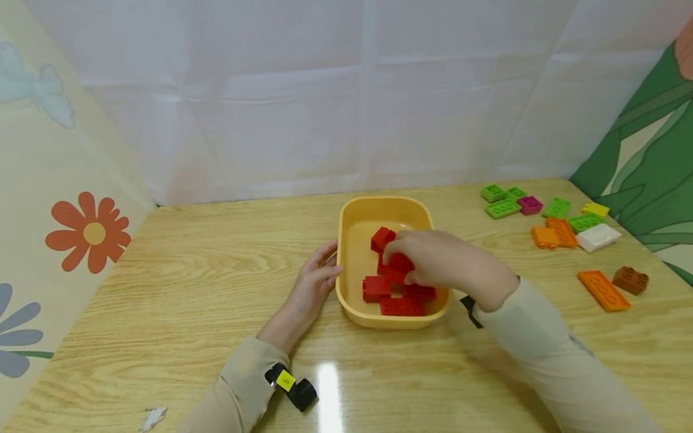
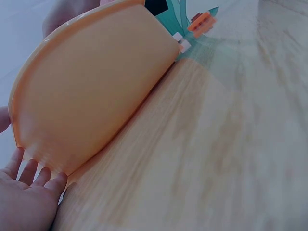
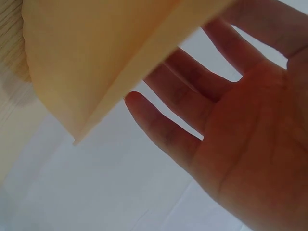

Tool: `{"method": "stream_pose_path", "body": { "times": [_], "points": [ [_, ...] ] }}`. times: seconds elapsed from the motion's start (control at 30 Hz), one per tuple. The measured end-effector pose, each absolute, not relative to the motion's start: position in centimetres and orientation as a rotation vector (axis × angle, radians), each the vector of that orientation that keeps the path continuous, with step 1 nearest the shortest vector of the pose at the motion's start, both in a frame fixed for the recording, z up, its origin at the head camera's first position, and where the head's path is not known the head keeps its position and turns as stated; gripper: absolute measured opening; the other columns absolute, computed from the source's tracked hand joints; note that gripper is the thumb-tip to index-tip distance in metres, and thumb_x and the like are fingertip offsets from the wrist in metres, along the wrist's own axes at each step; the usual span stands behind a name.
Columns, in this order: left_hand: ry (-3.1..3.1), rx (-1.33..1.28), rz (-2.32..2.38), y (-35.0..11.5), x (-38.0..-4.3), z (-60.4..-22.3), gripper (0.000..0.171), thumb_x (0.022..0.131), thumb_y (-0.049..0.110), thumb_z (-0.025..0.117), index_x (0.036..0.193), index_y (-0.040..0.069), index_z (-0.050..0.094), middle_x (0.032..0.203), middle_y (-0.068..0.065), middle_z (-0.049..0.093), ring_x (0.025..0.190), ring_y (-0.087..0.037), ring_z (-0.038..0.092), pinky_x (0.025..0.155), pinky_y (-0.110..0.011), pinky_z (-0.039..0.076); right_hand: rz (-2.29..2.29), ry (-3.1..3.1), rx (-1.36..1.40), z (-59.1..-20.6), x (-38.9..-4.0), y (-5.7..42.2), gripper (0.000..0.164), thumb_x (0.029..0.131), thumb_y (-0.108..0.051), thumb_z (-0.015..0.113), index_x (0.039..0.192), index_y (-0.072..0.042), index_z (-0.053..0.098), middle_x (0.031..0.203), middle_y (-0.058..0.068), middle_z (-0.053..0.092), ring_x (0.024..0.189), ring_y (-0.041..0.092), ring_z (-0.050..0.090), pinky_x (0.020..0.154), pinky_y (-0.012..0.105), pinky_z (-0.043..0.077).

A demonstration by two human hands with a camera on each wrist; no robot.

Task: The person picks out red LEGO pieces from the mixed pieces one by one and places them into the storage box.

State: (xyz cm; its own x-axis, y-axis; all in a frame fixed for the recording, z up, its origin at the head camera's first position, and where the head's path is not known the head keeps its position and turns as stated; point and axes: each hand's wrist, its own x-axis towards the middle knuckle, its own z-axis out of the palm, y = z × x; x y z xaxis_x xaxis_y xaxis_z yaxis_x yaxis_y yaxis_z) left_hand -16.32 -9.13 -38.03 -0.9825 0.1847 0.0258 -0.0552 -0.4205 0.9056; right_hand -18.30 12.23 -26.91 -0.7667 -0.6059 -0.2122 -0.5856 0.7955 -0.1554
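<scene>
A yellow plastic bin (image 1: 354, 210) stands on the table with several red toy building bricks (image 1: 402, 307) inside. My left hand (image 1: 314, 278) holds the bin's left side, thumb at the rim and fingers against the outer wall. The left wrist view shows those fingertips (image 2: 42, 174) pressed to the wall. My right hand (image 1: 438, 258) reaches over the bin's right rim, and a red brick (image 1: 399, 263) sits between its finger and thumb. In the right wrist view the bin's wall (image 3: 96, 57) hides the fingertips.
Loose bricks lie on the right of the table: light green ones (image 1: 502, 208), a magenta one (image 1: 530, 205), orange ones (image 1: 603, 291), a white one (image 1: 598, 237), a yellow one (image 1: 596, 209) and a brown one (image 1: 630, 280). A white sheet (image 1: 271, 120) hangs behind the table.
</scene>
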Motion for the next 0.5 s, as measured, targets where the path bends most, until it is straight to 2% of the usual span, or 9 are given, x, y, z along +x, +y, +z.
{"method": "stream_pose_path", "body": {
  "times": [0.23, 0.5],
  "points": [
    [1.615, 0.175, 2.507, -9.22, -16.36, -38.01, 0.065, 0.088, 0.002, 0.049, 0.149, -0.007, 0.030, 0.155, -0.024, 0.031, 0.143, -0.032, 0.032, 0.104, -0.028, 0.038, -0.151, 2.753, -0.911, -26.57, -18.37, 12.60, 0.035, 0.082, -0.012, 0.081, 0.115, -0.014, 0.069, 0.111, 0.005, 0.064, 0.096, 0.023, 0.059, 0.090, 0.048, 0.051],
    [1.601, 0.188, 2.514, -9.29, -16.31, -37.82, 0.065, 0.090, 0.003, 0.047, 0.152, -0.005, 0.029, 0.158, -0.021, 0.028, 0.145, -0.030, 0.029, 0.114, -0.039, 0.030, -0.218, 2.923, -0.929, -26.31, -18.76, 13.02, 0.028, 0.091, -0.021, 0.072, 0.116, -0.008, 0.069, 0.114, 0.009, 0.067, 0.097, 0.028, 0.063, 0.090, 0.049, 0.051]
  ]
}}
